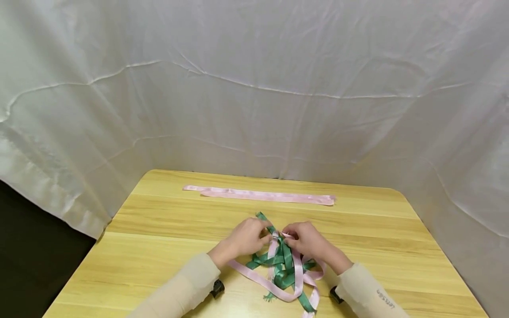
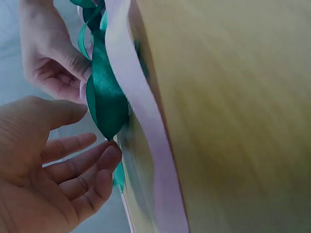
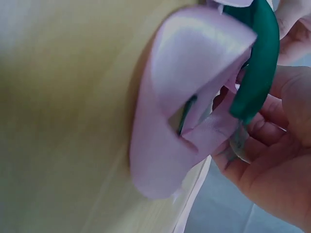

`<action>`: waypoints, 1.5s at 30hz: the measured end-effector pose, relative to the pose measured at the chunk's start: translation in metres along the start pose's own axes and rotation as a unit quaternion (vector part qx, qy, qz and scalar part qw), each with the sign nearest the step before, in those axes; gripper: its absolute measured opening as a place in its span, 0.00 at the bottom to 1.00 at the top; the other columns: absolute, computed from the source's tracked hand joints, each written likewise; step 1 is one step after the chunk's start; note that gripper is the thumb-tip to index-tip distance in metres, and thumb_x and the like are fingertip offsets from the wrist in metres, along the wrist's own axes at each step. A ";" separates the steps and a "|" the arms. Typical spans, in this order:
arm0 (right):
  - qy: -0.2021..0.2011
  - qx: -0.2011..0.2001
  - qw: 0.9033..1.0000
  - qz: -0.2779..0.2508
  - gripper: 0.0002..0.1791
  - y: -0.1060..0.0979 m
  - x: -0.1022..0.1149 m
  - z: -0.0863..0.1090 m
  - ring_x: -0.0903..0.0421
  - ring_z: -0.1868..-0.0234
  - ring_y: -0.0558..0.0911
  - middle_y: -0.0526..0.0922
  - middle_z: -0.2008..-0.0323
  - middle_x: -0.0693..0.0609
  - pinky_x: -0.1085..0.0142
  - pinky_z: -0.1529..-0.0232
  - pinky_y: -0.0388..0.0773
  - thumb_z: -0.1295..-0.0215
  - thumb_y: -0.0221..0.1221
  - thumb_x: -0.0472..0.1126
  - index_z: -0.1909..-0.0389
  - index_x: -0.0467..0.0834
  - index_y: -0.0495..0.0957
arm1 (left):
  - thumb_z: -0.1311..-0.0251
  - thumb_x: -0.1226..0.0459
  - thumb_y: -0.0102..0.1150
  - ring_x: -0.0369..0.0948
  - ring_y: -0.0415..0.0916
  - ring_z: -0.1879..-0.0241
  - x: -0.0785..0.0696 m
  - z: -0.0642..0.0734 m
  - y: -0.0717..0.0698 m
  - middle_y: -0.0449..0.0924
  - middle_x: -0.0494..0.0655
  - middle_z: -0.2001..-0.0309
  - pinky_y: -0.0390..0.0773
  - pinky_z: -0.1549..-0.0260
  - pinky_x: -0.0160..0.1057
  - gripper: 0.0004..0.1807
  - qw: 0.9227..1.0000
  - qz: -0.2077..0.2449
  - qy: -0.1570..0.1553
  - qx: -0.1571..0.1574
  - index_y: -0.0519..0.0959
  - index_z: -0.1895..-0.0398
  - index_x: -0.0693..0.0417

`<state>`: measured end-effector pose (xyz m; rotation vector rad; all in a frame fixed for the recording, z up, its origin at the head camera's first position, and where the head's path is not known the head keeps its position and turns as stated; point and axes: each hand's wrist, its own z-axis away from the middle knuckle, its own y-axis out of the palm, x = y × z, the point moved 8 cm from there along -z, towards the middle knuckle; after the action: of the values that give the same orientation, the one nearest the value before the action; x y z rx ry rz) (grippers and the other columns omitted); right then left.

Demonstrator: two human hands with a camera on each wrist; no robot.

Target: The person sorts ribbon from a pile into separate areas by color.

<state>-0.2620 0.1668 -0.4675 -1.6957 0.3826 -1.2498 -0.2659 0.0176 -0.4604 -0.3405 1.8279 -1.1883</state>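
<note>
A tangle of green ribbon (image 1: 284,256) and pink ribbon (image 1: 297,271) lies near the front of the table. My left hand (image 1: 248,236) is at its upper left, by a green end that points away. In the left wrist view, the thumb of my left hand (image 2: 43,160) stands apart from the loosely bent fingers, whose tips touch the green ribbon (image 2: 104,87). From the upper right, my right hand (image 1: 308,238) pinches pink ribbon at the top of the tangle. A green strip (image 3: 257,68) and a pink loop (image 3: 155,145) hang beside the right hand (image 3: 277,131); its fingertips are partly hidden.
Another pink ribbon (image 1: 266,195) lies folded lengthwise across the back of the wooden table (image 1: 179,221). A pale curtain (image 1: 254,110) surrounds the back and sides. Frayed green threads (image 1: 269,297) stick out at the tangle's front.
</note>
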 end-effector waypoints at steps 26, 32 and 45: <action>-0.045 -0.025 0.991 -0.121 0.16 -0.020 0.039 0.010 0.61 0.70 0.77 0.83 0.64 0.54 0.69 0.70 0.76 0.28 0.67 0.43 0.43 0.47 0.81 | 0.27 0.61 0.63 0.44 0.79 0.59 -0.022 0.019 -0.023 0.83 0.42 0.60 0.76 0.58 0.34 0.07 0.996 0.053 0.061 -0.049 0.87 0.61 0.53; -0.091 -0.095 0.987 -0.090 0.23 -0.026 0.057 0.011 0.64 0.75 0.73 0.79 0.60 0.52 0.70 0.75 0.74 0.34 0.72 0.39 0.40 0.44 0.78 | 0.22 0.58 0.56 0.32 0.70 0.70 -0.026 0.020 -0.034 0.81 0.37 0.69 0.72 0.65 0.32 0.13 0.993 0.097 0.055 -0.043 0.84 0.67 0.51; -0.097 -0.200 0.974 -0.038 0.06 -0.038 0.067 0.016 0.69 0.70 0.75 0.83 0.69 0.63 0.60 0.61 0.79 0.28 0.63 0.33 0.57 0.47 0.85 | 0.24 0.60 0.58 0.28 0.59 0.80 -0.024 0.022 -0.045 0.64 0.34 0.82 0.65 0.73 0.28 0.22 0.988 0.124 0.059 -0.070 0.70 0.82 0.47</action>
<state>-0.2301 0.1467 -0.3985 -2.1736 0.4764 -1.0980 -0.2456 -0.0021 -0.4129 -0.1180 1.9961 -0.9279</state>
